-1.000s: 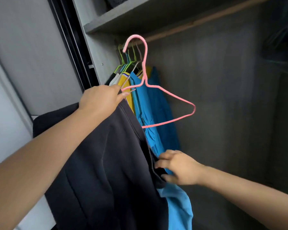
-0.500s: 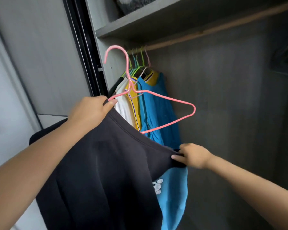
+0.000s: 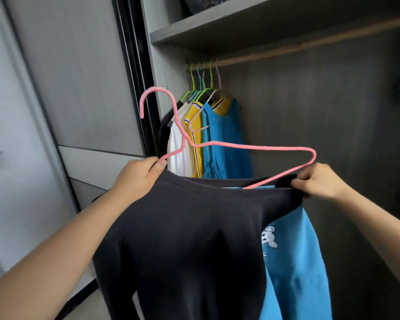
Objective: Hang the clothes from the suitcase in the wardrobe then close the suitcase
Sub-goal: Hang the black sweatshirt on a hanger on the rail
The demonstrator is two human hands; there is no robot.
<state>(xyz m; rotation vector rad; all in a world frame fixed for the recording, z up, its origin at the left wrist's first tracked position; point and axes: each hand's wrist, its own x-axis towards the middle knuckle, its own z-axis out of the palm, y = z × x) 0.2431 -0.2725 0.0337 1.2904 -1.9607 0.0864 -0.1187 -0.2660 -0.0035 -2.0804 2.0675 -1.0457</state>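
Observation:
A black sweatshirt (image 3: 194,239) is stretched between my hands in front of the open wardrobe. My left hand (image 3: 136,179) grips its neckline together with the left end of a pink wire hanger (image 3: 252,146). My right hand (image 3: 316,181) pinches the other side of the neckline, just below the hanger's right corner. The hanger's lower bar runs down into the neck opening, and its hook points up and left. The suitcase is out of view.
A wooden rail (image 3: 310,45) runs under a grey shelf (image 3: 240,21). Several hung garments, white, yellow and blue (image 3: 224,139), crowd the rail's left end; the rail further right is bare. A dark sliding-door frame (image 3: 134,88) stands at left.
My right hand has risen and moved right, pulling the neckline wide open. The hanger has tipped flatter, with its bar now entering the neck. My left hand keeps its grip.

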